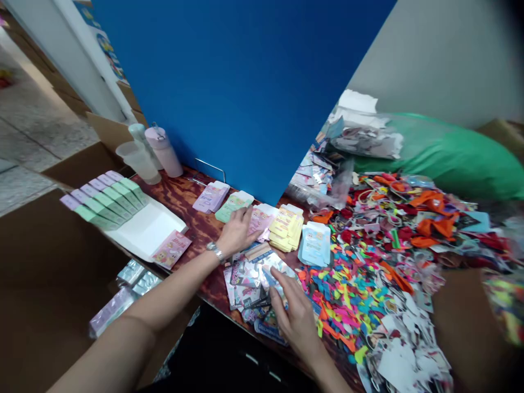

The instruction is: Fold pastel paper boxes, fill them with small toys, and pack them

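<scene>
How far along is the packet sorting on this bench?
Done: lilac and green packets lined up on a white tray, plus yellow and blue stacks. In hand: left hand beside the pink stack, right hand at the mixed packets. Left: those mixed packets.

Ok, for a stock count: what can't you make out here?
In the head view:
- Packets under the left hand: partly hidden by that hand.
- Cards under the right hand: partly hidden by it.
- Printing on the pale blue packets: too small to read.
- Colourful scraps at the right edge: cut off and blurred.

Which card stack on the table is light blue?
The light blue stack, at the row's right end, beside the yellow stack, nearest the colored scraps.
</scene>
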Action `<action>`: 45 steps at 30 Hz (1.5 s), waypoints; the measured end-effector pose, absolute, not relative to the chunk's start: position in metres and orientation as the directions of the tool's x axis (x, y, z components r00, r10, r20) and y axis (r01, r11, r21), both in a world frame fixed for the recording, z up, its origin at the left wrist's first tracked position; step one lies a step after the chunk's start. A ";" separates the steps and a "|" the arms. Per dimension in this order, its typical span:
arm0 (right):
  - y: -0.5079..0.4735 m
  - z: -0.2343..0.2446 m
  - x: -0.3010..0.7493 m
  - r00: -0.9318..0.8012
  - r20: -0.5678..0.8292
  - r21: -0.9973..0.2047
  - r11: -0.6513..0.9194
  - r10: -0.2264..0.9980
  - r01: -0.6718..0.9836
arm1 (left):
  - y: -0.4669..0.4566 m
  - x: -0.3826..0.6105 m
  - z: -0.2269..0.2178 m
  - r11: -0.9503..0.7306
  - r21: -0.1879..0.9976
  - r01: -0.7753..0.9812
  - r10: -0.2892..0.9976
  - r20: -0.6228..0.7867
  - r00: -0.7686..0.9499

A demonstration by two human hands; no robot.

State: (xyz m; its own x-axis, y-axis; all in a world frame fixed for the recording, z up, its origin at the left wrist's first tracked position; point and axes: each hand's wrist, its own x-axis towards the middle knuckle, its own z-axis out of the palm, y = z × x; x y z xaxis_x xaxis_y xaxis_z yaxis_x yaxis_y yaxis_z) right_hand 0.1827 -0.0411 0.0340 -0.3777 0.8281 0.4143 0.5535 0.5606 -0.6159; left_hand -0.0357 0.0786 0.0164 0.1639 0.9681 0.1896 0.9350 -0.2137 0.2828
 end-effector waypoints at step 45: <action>-0.001 0.070 0.183 0.043 -0.085 -0.995 -0.083 0.995 -0.047 | -0.001 0.027 0.034 -0.607 0.462 0.646 0.788 0.452 0.417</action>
State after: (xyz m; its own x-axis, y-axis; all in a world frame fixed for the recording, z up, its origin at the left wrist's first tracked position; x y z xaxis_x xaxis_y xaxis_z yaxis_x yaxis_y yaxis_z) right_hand 0.1832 -0.0007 0.0705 0.0433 0.9954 -0.0851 -0.0472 -0.0830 -0.9954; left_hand 0.0274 -0.0006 0.0344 0.4170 0.7884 0.4521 0.6462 -0.6070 0.4625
